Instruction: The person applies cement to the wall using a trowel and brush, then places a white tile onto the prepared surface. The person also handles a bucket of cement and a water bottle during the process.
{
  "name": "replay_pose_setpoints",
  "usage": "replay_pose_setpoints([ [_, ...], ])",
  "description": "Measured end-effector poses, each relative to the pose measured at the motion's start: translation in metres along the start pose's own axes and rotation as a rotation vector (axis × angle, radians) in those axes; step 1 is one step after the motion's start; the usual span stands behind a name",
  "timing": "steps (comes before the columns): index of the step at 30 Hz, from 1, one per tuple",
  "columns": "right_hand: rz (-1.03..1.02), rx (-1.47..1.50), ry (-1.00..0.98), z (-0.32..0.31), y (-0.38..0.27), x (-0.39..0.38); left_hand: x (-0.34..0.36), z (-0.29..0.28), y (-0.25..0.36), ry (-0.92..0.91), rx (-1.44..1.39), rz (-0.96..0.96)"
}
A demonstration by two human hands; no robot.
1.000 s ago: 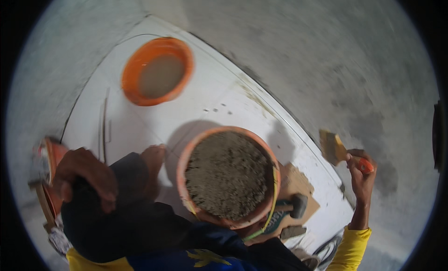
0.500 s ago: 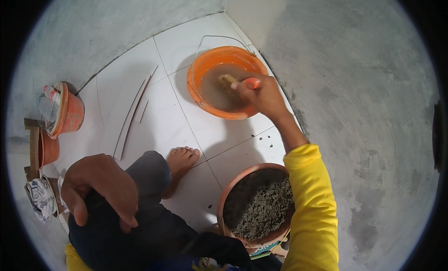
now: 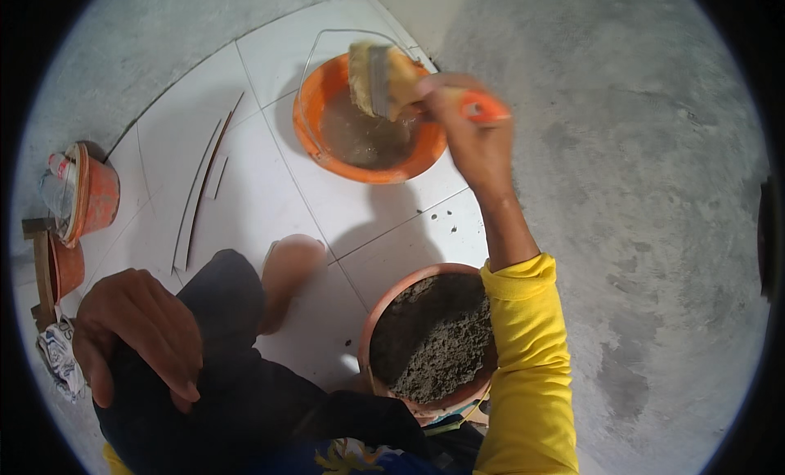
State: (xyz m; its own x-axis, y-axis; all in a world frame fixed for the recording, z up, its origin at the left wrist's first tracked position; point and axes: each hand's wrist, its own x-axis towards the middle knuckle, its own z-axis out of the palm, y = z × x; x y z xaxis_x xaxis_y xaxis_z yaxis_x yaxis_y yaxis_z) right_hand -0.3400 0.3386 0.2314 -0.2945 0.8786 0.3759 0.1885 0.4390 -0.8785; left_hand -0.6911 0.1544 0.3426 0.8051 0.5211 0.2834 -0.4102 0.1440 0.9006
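My right hand point(image 3: 473, 136) is closed around the handle of a wide paintbrush point(image 3: 381, 78) with pale bristles, a grey metal band and a red-orange handle end. The brush is raised above an orange bucket point(image 3: 378, 177) of murky grey-brown water, its bristles pointing left. Ripples show on the water below it. Over my bent left knee hangs my left hand point(image 3: 143, 332), fingers loosely curved, thumb apart, holding nothing that shows. A reddish-brown tub point(image 3: 384, 307) of grey, crumbly mortar point(image 3: 433, 340) stands beside my right forearm.
A rough grey wall point(image 3: 621, 189) rises at the right. Thin strips point(image 3: 200, 189) lie on the white tile floor point(image 3: 286, 181). Stacked orange pots point(image 3: 102, 193), a wooden piece point(image 3: 42, 262) and a crumpled white bag point(image 3: 61, 352) stand at the left. Dark crumbs dot the tiles between bucket and tub.
My right hand has lifted the paintbrush out of the water and up over the bucket's rim. The whole view has shifted slightly, and my bare foot has blurred. My left hand stays over the knee.
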Motion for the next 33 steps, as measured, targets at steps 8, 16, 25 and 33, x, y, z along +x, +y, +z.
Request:
replay_pose_setpoints([
  [8, 0.255, 0.169, 0.638, -0.113, -0.001, -0.070, -0.008, 0.003, -0.002, 0.019, 0.027, -0.044],
  [16, 0.811, 0.374, 0.241, -0.110, 0.081, -0.184, 0.007, 0.003, -0.007, -0.012, 0.041, -0.069],
  [25, 0.865, 0.248, 0.240, -0.108, 0.094, -0.206, 0.020, 0.014, -0.012, -0.031, 0.052, -0.167],
  [33, 0.933, 0.126, 0.497, -0.196, 0.069, -0.312, 0.036, -0.001, -0.021, -0.252, -0.047, -0.316],
])
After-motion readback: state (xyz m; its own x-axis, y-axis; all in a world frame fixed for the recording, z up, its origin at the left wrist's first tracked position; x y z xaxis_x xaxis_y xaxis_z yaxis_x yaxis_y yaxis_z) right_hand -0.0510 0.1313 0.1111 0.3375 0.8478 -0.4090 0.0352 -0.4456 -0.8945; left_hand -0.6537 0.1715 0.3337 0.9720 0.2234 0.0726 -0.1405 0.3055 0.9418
